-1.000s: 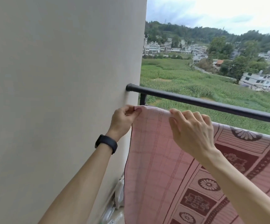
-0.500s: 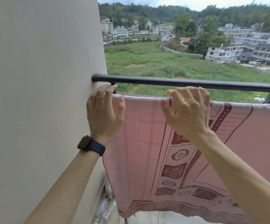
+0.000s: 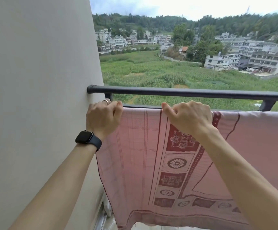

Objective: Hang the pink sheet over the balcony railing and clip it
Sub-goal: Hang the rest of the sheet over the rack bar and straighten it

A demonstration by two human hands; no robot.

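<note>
where the sheet is: the pink sheet [image 3: 135, 155] is draped on the balcony railing [image 3: 184, 93]. Its top edge runs along what looks like a thinner lower bar [image 3: 141, 106] just under the fat top rail, and the rest hangs down toward 6 o'clock on the near side. The far side is hidden, so I can't say how much hangs over there.

left hand: the left hand [image 3: 104, 117], at about 9 o'clock from the middle of the view, has its fingers curled round the sheet's top corner, right beside the wall [image 3: 35, 97]. My guess is it's pinning that corner so the end can't slide off.

right hand: the right hand [image 3: 190, 117], at about 3 o'clock, has its fingers hooked over the top edge and is gripping the fabric. Having the two hands apart probably keeps that stretch of edge taut and level.

why this grip: both sets of knuckles face the camera with the fingers tucked over the bar. That looks like tugging or straightening the fold, not lifting.

other bits: there's a dark watch [image 3: 85, 137] on the left wrist and a ring [image 3: 105, 101] on a left finger. Green field [image 3: 151, 72] and houses are out at 12 o'clock.

progress: I'd say hanging is basically done at this end. No clips are in view anywhere, so the clipping step hasn't started.

next up: one hand will need to let go to fetch a clip while the other holds the edge.

watch out for: light cloth on a smooth bar could creep or blow off once it's let go.
</note>
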